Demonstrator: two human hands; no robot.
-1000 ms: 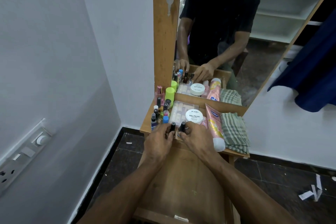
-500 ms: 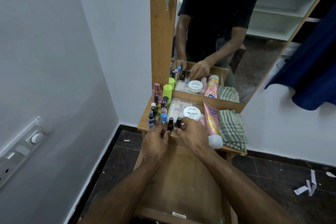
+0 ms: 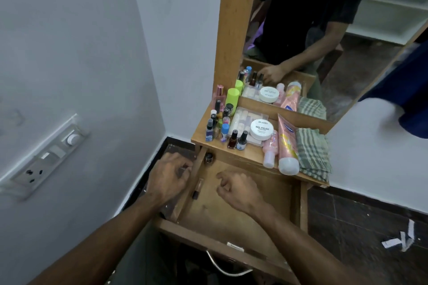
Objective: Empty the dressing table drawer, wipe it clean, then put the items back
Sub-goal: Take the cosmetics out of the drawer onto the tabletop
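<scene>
Drawer [image 3: 243, 220] pulled out below the desk [image 3: 251, 153], emptying nearly done: right grip [image 3: 236, 188] loosely curled and empty above its floor, left grip [image 3: 170, 174] curled at its left wall, contents impossible to tell; next, lift out jar [image 3: 209, 157] and tube [image 3: 198, 188], then wipe.

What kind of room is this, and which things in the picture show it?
Probably a bedroom or dressing corner in a home. A wooden dressing table with a tall mirror stands against a white wall, its top crowded with nail polish bottles and a lotion tube, and its drawer is pulled open.
</scene>
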